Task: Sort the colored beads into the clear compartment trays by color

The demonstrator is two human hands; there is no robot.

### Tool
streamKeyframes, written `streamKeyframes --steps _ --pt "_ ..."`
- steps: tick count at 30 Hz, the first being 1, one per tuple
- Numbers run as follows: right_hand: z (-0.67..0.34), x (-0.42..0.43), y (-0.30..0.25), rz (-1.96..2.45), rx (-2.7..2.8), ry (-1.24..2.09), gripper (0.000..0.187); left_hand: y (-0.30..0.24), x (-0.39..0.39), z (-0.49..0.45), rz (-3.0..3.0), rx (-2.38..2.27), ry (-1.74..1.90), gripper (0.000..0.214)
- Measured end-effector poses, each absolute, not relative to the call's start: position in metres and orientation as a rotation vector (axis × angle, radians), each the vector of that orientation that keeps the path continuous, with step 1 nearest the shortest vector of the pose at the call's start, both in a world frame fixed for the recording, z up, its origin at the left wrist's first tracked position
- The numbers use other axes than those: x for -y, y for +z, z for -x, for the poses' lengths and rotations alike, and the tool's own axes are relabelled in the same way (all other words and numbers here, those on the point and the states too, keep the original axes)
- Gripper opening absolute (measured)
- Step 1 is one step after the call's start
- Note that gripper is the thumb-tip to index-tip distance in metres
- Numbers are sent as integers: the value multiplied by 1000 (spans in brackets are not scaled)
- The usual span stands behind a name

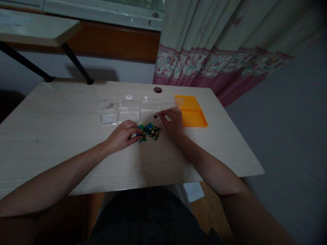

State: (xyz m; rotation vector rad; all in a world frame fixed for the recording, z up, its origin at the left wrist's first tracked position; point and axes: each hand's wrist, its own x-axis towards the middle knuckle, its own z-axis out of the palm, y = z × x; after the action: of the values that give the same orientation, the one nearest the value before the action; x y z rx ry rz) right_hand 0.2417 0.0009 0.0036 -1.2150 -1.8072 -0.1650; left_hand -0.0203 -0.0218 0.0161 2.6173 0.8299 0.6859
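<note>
A small heap of tiny blue, green and black pieces (150, 131) lies on the pale wooden table (63, 136). My left hand (124, 134) rests curled at the heap's left edge, fingertips touching the pieces. My right hand (173, 119) sits just right of the heap, thumb and forefinger pinched on a tiny dark piece (157, 115). Another dark piece (155, 116) lies on the table just beside those fingertips. A clear plastic compartment tray (127, 110) stands right behind the heap.
An orange tray (191, 111) lies at the right, behind my right hand. A round cable hole (157, 90) is near the table's far edge. A curtain (217, 44) hangs behind; a second table (35, 29) stands at the back left.
</note>
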Motion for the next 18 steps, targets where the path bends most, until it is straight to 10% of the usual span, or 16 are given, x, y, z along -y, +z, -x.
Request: streamKeyframes --steps 18 --pt "-241 1 6 1524 1832 -133 17 21 23 20 -2624 -824 587 23"
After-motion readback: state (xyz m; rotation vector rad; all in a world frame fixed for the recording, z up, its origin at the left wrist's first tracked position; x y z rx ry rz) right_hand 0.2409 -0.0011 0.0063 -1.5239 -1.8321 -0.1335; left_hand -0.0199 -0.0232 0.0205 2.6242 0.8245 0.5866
